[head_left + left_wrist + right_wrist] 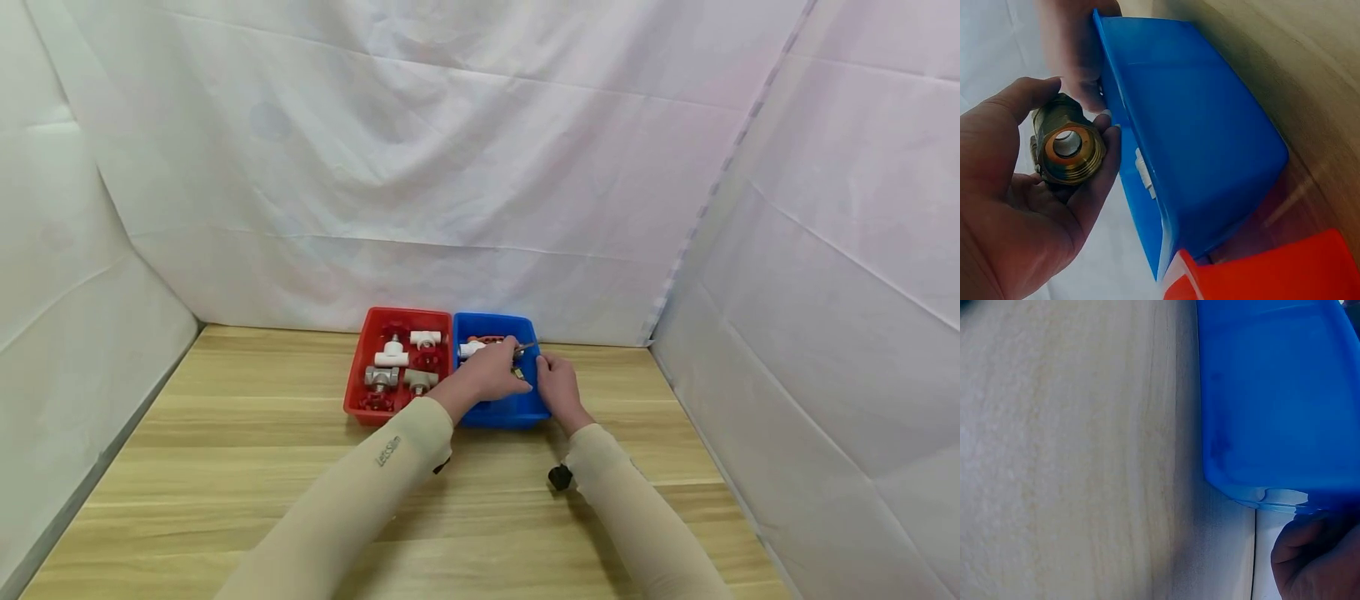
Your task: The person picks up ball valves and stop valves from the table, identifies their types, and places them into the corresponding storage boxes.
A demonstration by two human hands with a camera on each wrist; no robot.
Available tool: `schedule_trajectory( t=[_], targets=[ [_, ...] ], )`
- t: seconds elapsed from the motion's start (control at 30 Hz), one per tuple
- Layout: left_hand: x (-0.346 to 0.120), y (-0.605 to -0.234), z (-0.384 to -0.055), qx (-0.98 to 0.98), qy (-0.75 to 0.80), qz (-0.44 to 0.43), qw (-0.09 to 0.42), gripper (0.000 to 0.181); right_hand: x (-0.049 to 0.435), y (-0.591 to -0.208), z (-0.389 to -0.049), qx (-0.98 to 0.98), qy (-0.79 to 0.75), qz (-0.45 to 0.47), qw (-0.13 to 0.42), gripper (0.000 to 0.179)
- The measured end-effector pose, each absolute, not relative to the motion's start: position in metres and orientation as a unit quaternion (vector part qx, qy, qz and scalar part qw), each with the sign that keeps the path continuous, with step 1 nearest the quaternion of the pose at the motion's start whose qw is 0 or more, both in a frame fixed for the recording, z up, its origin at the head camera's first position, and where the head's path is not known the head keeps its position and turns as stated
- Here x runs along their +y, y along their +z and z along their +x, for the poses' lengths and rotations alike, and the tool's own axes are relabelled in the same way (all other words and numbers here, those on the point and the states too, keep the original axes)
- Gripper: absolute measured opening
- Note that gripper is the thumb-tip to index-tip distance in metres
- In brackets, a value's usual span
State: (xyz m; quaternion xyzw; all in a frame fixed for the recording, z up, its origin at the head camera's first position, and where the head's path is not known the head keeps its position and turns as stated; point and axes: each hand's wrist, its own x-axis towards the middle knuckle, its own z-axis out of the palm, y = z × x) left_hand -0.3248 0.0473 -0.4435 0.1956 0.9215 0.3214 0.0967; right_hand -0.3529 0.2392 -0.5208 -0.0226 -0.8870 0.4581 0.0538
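My left hand is over the blue bin, reaching across from the left. Between its thumb and fingers it holds a brass threaded pipe fitting, whose round open end faces the camera in the left wrist view. My right hand grips the right rim of the blue bin, fingers curled at the edge in the right wrist view. Inside the blue bin lie a white fitting and an orange-red part, partly covered by my left hand.
A red bin stands against the blue bin's left side, holding several valves with red handwheels, among them a white one and a metal one. Both bins sit on a wooden table, with white cloth walls behind and beside it.
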Motion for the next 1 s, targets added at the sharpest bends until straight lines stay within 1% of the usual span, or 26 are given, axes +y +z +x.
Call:
schedule_trajectory(
  t=[0.2, 0.27, 0.43, 0.6, 0.8, 1.0],
  targets=[
    [0.054, -0.448, -0.330, 0.922, 0.307, 0.195, 0.130, 0.080, 0.239, -0.520, -0.353, -0.886, 0.460, -0.022, 0.059, 0.038],
    [0.057, -0.449, -0.330, 0.924, 0.299, 0.196, 0.137, 0.075, 0.239, -0.520, -0.353, -0.886, 0.460, -0.021, 0.060, 0.038],
    [0.063, -0.449, -0.330, 0.933, 0.275, 0.189, 0.137, 0.052, 0.237, -0.520, -0.352, -0.884, 0.463, -0.021, 0.065, 0.038],
    [0.071, -0.445, -0.330, 0.947, 0.234, 0.167, 0.143, 0.039, 0.235, -0.521, -0.354, -0.883, 0.464, -0.022, 0.070, 0.038],
    [0.075, -0.441, -0.331, 0.953, 0.209, 0.149, 0.163, 0.039, 0.235, -0.522, -0.353, -0.883, 0.464, -0.020, 0.073, 0.037],
    [0.072, -0.442, -0.332, 0.946, 0.221, 0.159, 0.174, 0.051, 0.235, -0.520, -0.353, -0.883, 0.463, -0.018, 0.071, 0.040]
  ],
)
